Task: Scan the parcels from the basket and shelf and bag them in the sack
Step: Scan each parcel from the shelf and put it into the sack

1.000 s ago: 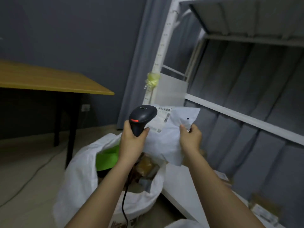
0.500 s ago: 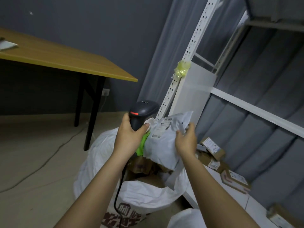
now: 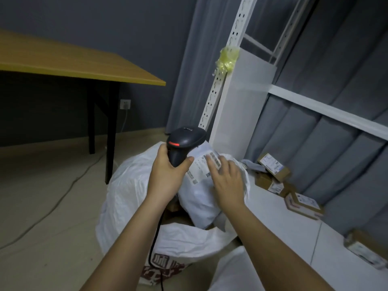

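The head view is the only one. The left hand point(image 3: 168, 175) is clenched round the grip of a black scanner point(image 3: 184, 143), its red light showing, its nose just above the printed label point(image 3: 204, 164) of a white soft parcel point(image 3: 201, 198). The right hand point(image 3: 226, 181) lies flat on that parcel with its fingers point(image 3: 212, 164) spread and released, pressing from above rather than gripping; the fingertips sit on the label itself, over part of the barcodes.

The parcel stands tilted in the open mouth of the white sack point(image 3: 130, 198) on the floor, its lower end already inside, its label end poking out beside the scanner. Brown boxes point(image 3: 273, 164) wait on the low white shelf point(image 3: 283, 219), to the right of the sack. The basket cannot be made out here.

What could go wrong: it is not clear whether this label has been read, and with fingers over the barcodes a scan would likely fail. The parcel is only pressed, not held, so it may slide down into the sack unscanned, or tip out over the slack rim towards the shelf. The scanner's cable point(image 3: 155, 244) runs down at the sack's mouth and could get snagged or buried under the parcel.
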